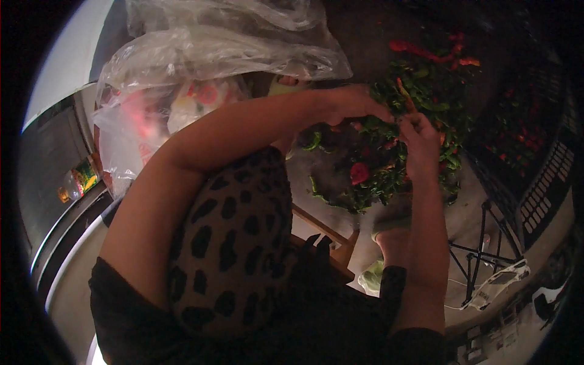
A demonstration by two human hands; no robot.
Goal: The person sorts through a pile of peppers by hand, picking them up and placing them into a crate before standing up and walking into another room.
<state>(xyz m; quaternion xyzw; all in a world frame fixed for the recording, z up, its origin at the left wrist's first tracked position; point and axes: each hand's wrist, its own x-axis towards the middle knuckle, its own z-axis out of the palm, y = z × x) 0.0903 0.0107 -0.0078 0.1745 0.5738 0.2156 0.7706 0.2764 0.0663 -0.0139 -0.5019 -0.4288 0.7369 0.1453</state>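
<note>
My right hand is closed in a pinch, and a slim orange-brown pepper sticks up from its fingertips. My left hand reaches in from the left, its fingertips meeting the right hand's beside the pepper. Whatever those left fingers pinch is too dark to make out. Below and around both hands spreads a pile of green and red peppers on the floor. A round red piece lies in the nearer part of the pile, and long red peppers lie at its far side.
A dark crate with red and green pieces stands on the right, beside a black folding frame. Clear plastic sheeting and white bags fill the upper left. A wooden stool edge shows near my legs.
</note>
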